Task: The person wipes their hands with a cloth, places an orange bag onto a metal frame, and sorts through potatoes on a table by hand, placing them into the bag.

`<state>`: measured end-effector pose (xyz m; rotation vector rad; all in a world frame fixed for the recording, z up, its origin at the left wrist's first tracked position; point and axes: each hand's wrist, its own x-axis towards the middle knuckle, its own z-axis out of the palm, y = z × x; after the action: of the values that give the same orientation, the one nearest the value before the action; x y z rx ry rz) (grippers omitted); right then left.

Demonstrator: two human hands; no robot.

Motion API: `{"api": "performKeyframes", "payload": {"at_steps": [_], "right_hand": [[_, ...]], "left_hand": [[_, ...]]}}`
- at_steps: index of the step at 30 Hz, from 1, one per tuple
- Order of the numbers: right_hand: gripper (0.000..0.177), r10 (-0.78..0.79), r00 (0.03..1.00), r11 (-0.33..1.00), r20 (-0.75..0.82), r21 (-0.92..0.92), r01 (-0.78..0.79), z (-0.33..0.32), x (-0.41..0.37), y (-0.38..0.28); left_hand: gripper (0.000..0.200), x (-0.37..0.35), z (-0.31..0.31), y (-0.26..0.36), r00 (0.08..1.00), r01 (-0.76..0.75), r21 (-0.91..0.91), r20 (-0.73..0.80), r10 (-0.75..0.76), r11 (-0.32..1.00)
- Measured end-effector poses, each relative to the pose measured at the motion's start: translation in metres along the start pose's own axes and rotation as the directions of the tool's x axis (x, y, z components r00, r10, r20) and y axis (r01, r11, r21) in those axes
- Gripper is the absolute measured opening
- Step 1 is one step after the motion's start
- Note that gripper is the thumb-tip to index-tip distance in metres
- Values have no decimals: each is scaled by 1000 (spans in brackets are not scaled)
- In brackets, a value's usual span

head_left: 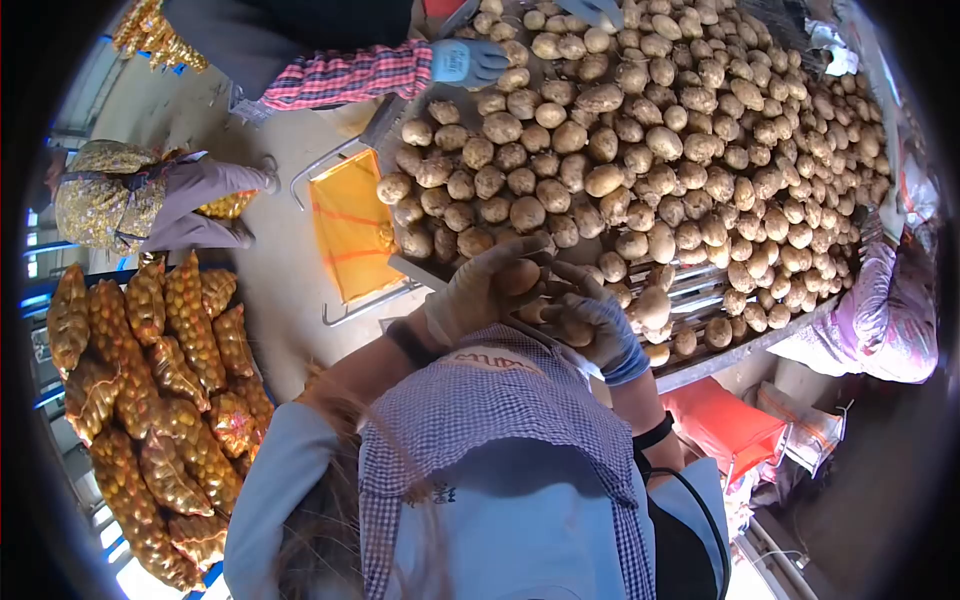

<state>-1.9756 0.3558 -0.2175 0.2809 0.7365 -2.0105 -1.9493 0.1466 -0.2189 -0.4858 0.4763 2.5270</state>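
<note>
left hand [480, 292]: gloved, closed round a potato [519, 277], at 6 o'clock edge of the pile
right hand [598, 328]: gloved, fingers curled, just beside left; can't tell if it holds anything
pile of potatoes [640, 140]: covers slatted surface [700, 288], 12 to 3 o'clock
co-worker's hand [467, 60]: blue glove, 12 o'clock
sacks [150, 400]: filled, stacked at 9 o'clock
progress: sacks filled, pile large; probably much left
</note>
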Motion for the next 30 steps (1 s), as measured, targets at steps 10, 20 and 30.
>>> {"api": "performKeyframes", "payload": {"at_steps": [10,20,30], "right_hand": [[78,-195,981,928,8,324,182,34,12,59],[49,-518,851,569,-90,706,421,8,-60,105],[48,-771,535,72,-344,789,611,-67,-187,137]], "left_hand": [[61,-38,-19,26,971,56,-17,234,-51,998],[66,-7,-3,10,987,124,467,36,-159,875],[49,41,22,-120,765,560,649,-166,-622,514]]}}
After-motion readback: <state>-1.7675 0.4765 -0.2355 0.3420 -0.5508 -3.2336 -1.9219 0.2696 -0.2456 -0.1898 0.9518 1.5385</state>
